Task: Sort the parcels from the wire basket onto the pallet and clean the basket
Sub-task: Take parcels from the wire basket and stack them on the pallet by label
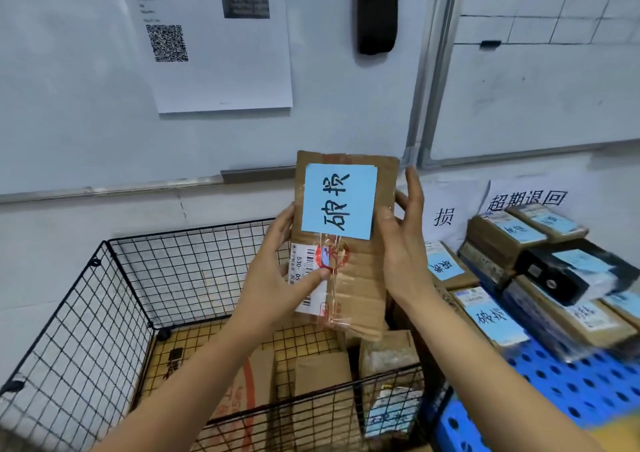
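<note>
Head view: the left hand (277,271) and right hand (405,243) grip a flat cardboard parcel (367,278) upright above the wire basket's (114,299) far right corner, fingers (415,188) clasping its side edges. Its blue note (339,202) resembles those on the stacked parcels (491,316) at the pallet's (571,382) far edge. Best to lay it flat beside the like-marked ones, note upward.

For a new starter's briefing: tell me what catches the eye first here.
First the flat cardboard parcel held up mid-frame by the left hand and right hand, its blue note handwritten in black. Below it, the black wire basket holds other parcels; at right, labelled parcels are stacked on the blue pallet.
</note>
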